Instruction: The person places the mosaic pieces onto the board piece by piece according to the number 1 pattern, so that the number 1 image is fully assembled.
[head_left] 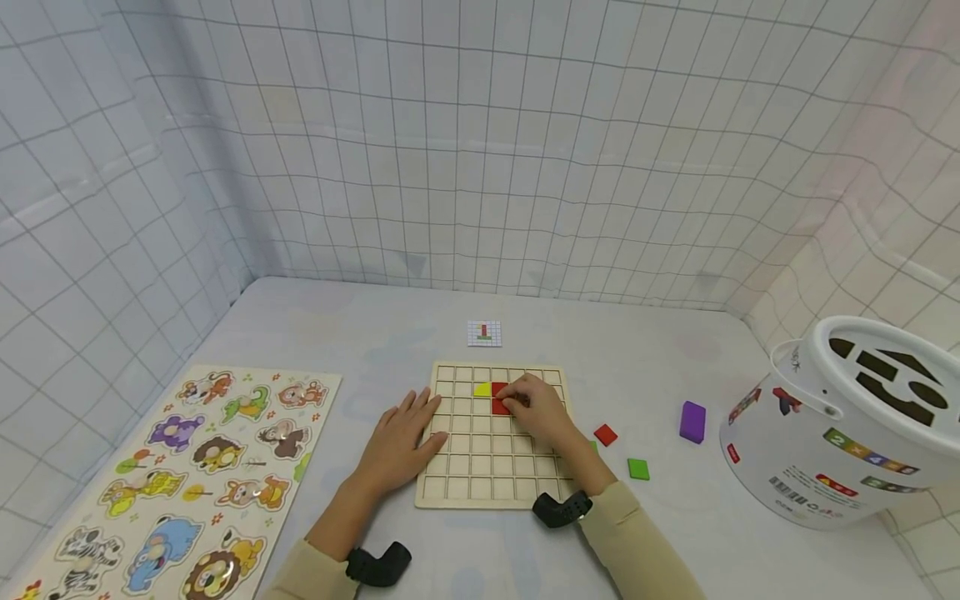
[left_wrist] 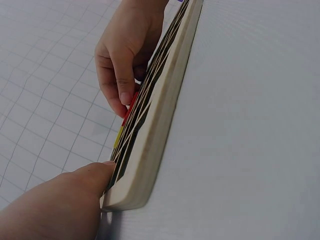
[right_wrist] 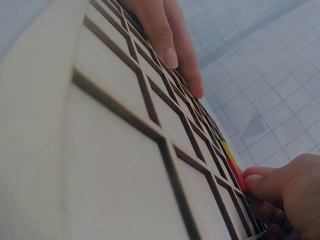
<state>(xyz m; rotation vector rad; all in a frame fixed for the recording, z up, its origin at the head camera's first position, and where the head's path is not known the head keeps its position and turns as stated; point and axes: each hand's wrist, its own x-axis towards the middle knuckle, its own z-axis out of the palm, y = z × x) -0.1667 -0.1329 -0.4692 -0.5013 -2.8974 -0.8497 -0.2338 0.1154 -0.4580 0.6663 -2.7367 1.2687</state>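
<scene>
A pale wooden grid board (head_left: 459,490) lies flat on the table. In its upper cells sit a yellow piece (head_left: 482,390) with a curved or cut edge and a red square tile (head_left: 498,388) beside it. Just below is a second red square tile (head_left: 501,407). My right hand (head_left: 537,408) has thumb and index finger curled together at this lower tile, pinching it at its cell; the right wrist view shows the fingertips against red (right_wrist: 236,173). My left hand (head_left: 397,446) rests on the board's left edge, fingers extended, thumb (left_wrist: 97,176) over the rim.
Loose red (head_left: 605,434) and green (head_left: 638,469) tiles lie right of the board, another green one partly behind my forearm. A pattern card (head_left: 484,333) lies beyond it. A purple block (head_left: 692,422) and white bucket (head_left: 832,450) stand right; an animal puzzle (head_left: 217,467) lies left.
</scene>
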